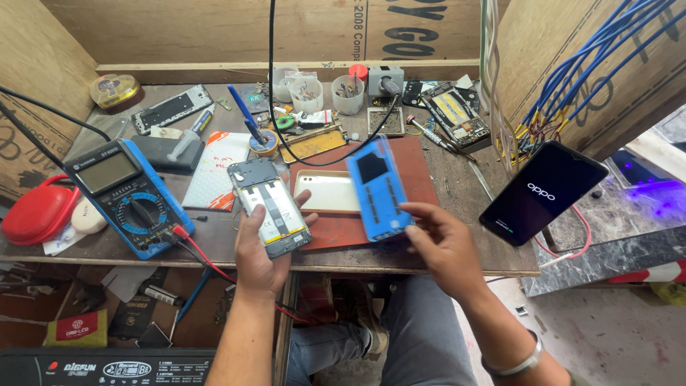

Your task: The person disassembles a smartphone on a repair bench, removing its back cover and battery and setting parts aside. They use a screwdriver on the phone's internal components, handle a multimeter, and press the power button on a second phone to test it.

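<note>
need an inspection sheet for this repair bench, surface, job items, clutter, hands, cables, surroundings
surface: scratched wooden bench with a dark red work mat.
job's things: opened phone with its battery showing; blue plastic back cover; a cream rectangular panel lies on the mat.
clutter: blue multimeter, clear plastic cups of small parts, bare circuit board, red pouch.
grippers: left hand holds the opened phone; right hand holds the blue cover by its lower edge.
cables: black cable hangs from above; red probe lead; blue wire bundle.
surroundings: plywood walls; lit black phone propped at the right.
</note>
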A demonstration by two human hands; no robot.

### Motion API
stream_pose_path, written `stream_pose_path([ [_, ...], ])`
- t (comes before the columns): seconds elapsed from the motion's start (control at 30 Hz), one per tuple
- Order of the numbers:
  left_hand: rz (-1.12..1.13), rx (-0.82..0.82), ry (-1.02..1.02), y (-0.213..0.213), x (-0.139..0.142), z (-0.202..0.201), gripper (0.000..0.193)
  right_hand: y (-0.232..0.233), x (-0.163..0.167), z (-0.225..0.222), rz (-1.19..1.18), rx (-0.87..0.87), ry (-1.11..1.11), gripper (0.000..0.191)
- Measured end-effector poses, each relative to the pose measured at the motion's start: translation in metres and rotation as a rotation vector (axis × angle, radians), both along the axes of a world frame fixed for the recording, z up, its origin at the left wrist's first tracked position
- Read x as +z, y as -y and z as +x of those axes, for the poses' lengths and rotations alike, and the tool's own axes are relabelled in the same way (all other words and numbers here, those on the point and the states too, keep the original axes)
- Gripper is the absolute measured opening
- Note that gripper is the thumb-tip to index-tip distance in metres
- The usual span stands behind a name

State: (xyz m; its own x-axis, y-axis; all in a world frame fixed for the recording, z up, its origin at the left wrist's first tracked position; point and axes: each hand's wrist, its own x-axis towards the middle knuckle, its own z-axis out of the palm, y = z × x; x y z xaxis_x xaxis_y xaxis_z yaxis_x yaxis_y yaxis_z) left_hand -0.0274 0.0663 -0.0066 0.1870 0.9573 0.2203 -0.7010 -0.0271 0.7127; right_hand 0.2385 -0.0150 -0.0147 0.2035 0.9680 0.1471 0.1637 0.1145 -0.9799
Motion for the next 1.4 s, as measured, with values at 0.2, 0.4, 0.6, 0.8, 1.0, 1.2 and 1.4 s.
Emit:
stream_pose_path([
  [0.2,-0.036,0.010,-0.116,0.002,0.002,0.001,0.063,-0.018,0.018,-0.027,-0.030,-0.034,0.239,0.049],
  [0.4,0.011,0.025,-0.148,0.001,-0.002,0.004,0.051,-0.011,0.027,-0.025,0.187,-0.099,0.426,0.028],
  [0.6,0.000,0.002,-0.155,0.000,-0.002,0.005,0.045,-0.075,0.031,0.022,0.205,-0.212,0.682,0.037],
  [0.8,0.027,0.003,-0.181,0.004,0.002,0.005,0.044,-0.157,0.011,0.053,0.056,-0.437,0.984,0.027],
  [1.0,0.044,-0.023,-0.193,0.004,0.002,0.004,0.044,-0.171,-0.007,0.059,-0.046,-0.510,1.000,0.022],
  [1.2,0.020,-0.006,-0.189,0.004,0.000,0.004,0.043,-0.173,-0.008,0.062,0.021,-0.504,0.977,0.024],
  [1.4,0.038,0.002,-0.186,0.005,0.001,0.006,0.044,-0.180,0.006,0.065,-0.163,-0.468,1.014,0.016],
])
